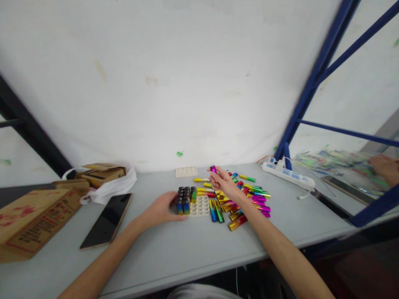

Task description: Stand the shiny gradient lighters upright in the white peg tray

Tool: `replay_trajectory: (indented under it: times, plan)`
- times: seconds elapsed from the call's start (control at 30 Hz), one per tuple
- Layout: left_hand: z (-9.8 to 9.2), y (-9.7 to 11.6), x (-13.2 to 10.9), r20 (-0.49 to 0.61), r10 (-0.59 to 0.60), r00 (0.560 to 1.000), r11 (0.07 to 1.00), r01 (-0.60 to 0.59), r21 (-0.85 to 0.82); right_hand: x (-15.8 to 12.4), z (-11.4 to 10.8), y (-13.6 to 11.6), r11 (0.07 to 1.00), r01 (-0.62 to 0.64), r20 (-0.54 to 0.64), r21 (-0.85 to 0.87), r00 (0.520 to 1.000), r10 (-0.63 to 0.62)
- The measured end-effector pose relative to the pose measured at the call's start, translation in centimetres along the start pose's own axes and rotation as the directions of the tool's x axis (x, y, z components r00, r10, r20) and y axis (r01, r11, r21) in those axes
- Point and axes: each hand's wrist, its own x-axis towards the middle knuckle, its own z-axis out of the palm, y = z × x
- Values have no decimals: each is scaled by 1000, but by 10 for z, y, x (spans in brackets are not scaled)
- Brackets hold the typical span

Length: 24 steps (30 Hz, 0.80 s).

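In the head view, a white slotted tray point(204, 206) lies on the table with several upright lighters point(183, 201) in its left columns, black tops up. My left hand point(162, 209) grips the tray's left end, thumb along the near edge and fingers behind. Above the tray's far right corner, my right hand point(222, 181) pinches a shiny purple lighter point(213, 169). Beside the tray on the right spreads a loose pile of metallic lighters point(229, 205) in gold, red, green, blue and purple, partly hidden by my right forearm.
A second white tray point(186, 172) lies by the wall. To the left are a dark phone or tablet point(107, 220), a white bag point(120, 185) and a cardboard box point(37, 218). A power strip point(288, 174) stands at right near a blue metal frame point(299, 108). Another person's hand point(385, 166) shows far right.
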Motion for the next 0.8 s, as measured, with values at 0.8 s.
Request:
replay_trajectory:
  times: [0.8]
  plan:
    - [-2, 6, -1, 1, -20, 1000, 997, 20, -75, 0, 12, 22, 740, -17, -243, -672, 949, -199]
